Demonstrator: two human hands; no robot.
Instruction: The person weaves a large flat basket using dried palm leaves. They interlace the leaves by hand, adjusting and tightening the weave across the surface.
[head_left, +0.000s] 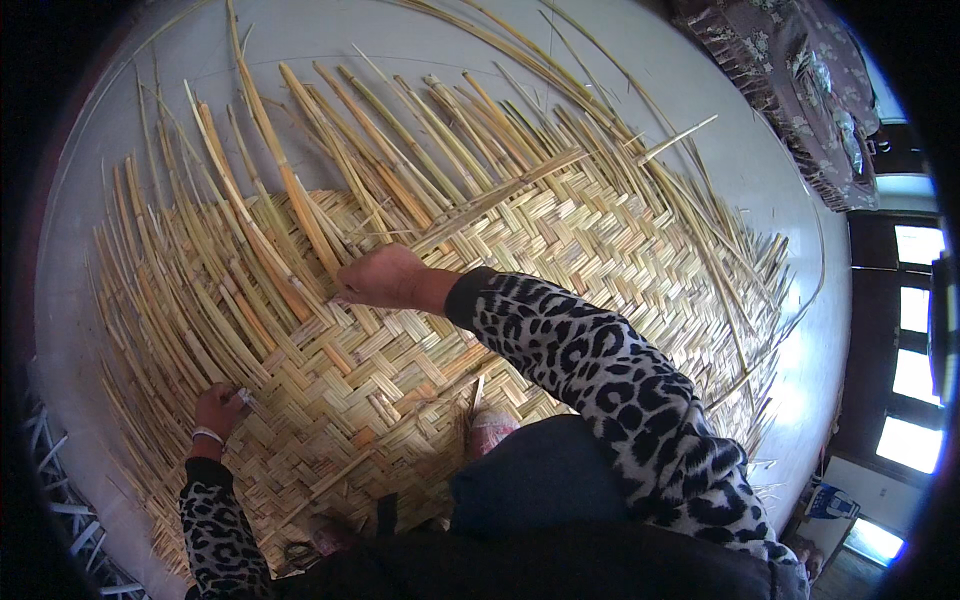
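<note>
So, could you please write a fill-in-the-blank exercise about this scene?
The hand higher in the picture is the person's ____ hand.
A pale bracelet circles the ____ wrist.
The sleeves are spotted in the colour ____.
The number of hands over the woven mat is ____.

Missing words: right; left; black; two.

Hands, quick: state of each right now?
Left hand: fingers curled at the woven mat; grip cannot be told.
Right hand: curled beside loose strips; hold cannot be told.
</note>
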